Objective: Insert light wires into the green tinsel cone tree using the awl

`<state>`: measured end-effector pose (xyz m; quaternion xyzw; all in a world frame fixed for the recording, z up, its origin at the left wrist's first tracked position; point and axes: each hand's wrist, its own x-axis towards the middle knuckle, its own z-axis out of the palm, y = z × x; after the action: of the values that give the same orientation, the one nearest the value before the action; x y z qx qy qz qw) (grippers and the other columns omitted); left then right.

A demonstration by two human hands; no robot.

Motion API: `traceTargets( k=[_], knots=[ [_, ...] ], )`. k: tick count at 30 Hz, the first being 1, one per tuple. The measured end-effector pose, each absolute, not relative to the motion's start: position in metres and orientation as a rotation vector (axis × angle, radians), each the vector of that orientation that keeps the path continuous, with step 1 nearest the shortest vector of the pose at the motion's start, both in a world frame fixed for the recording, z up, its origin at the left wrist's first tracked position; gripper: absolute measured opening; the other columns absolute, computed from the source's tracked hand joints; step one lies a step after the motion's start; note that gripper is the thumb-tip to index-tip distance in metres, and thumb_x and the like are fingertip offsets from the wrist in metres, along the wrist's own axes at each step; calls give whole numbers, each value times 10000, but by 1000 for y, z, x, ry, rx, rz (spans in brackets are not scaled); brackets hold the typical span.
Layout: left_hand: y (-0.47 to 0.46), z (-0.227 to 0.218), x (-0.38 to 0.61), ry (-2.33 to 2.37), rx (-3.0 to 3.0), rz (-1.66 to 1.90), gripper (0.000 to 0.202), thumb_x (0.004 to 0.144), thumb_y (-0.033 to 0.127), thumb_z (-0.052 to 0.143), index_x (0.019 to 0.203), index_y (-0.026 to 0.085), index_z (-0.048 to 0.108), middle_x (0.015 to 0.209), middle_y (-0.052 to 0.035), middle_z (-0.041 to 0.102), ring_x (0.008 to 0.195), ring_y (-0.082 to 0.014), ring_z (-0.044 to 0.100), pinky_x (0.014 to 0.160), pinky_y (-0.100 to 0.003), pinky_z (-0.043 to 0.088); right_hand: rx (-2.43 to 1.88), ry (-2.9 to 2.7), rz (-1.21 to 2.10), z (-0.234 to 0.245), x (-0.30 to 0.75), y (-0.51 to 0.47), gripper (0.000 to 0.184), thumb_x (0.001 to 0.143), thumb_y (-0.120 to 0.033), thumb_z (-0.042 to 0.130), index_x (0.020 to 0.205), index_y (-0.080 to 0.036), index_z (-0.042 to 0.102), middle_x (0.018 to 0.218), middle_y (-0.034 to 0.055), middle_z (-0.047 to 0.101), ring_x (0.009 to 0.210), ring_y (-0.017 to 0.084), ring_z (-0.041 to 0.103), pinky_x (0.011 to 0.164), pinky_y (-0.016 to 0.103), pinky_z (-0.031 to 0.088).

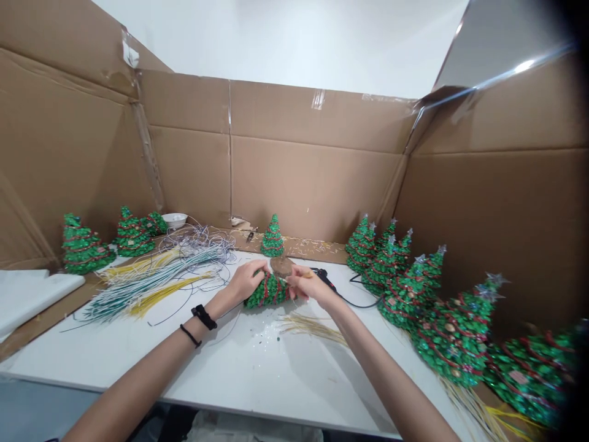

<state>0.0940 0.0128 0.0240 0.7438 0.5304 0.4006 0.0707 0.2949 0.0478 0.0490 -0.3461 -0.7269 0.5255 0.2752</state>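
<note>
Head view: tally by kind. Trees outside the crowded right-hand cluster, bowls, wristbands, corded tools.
Trees: 5 (held tree, 1; back-centre tree, 1; left-side trees, 3)
White bowl: 1
Black wristbands on the left wrist: 2
Black corded tool: 1
Total: 9

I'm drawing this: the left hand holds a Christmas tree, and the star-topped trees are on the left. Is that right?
Not quite: the star-topped trees are on the right, as the head view shows. The left hand does hold a Christmas tree.
</note>
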Motion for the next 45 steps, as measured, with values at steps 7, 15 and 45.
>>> traceTargets(
  k=[7, 15, 45],
  knots=[
    [14, 25, 99, 1700, 2302, 1193, 173, 753, 180, 399, 751, 201, 571, 805, -37, 636, 780, -207, 560, 718, -300, 395, -774, -1338, 1684, 6, 308, 36, 407, 703, -481, 640, 697, -231, 318, 598, -46, 604, 380, 58, 403, 406, 185, 278],
    [23, 19, 90, 1550, 2146, 1276, 199, 797, 220, 402, 765, 190, 596, 810, -23, 648, 798, -195, 579, 761, -296, 415, -724, -1541, 622, 13, 329, 34, 209, 907, -385, 397, 945, -220, 520, 939, 43, 577, 882, 172, 544, 782, 295, 433],
    [-16, 11, 131, 1674, 2898, 1339, 183, 868, 189, 461, 831, 199, 640, 838, -31, 681, 925, -234, 480, 827, -383, 329, -1341, -2655, -70, -13, 315, 25, 234, 746, -16, 474, 920, -113, 597, 1018, 154, 602, 976, 266, 485, 817, 344, 371]
  ],
)
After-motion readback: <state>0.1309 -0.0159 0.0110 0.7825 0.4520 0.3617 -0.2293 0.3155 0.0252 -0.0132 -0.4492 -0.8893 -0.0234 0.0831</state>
